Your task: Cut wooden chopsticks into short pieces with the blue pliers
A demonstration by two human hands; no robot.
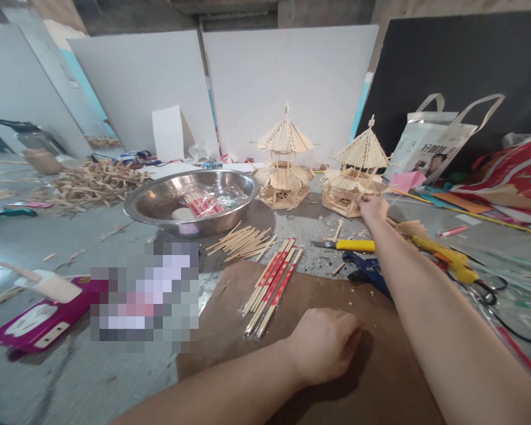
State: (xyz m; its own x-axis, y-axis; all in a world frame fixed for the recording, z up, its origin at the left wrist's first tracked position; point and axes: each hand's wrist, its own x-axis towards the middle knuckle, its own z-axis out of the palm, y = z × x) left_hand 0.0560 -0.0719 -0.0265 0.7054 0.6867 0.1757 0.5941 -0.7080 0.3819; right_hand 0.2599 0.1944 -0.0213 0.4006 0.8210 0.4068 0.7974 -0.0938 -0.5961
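My right hand [373, 209] reaches out to the smaller stick pavilion [363, 154], its fingers closed at the lower right edge of the model. A taller stick pavilion [285, 141] stands to its left. Over the brown sheet [380, 366], my left hand [327, 345] is curled with the fingers turned under; what they hold, if anything, is hidden. Wrapped chopsticks with red labels [274, 283] lie beside it on the sheet's left part. A pile of loose thin sticks [243, 242] is just behind them.
A steel basin [137, 211] holds more wrapped chopsticks. A yellow cutter [356, 245], a blue tool [371, 273] and a yellow glue gun [451, 257] lie on the right. A magenta power strip [48, 319] is at left. Scrap sticks [97, 183] and a white bag [433, 141] stand farther back.
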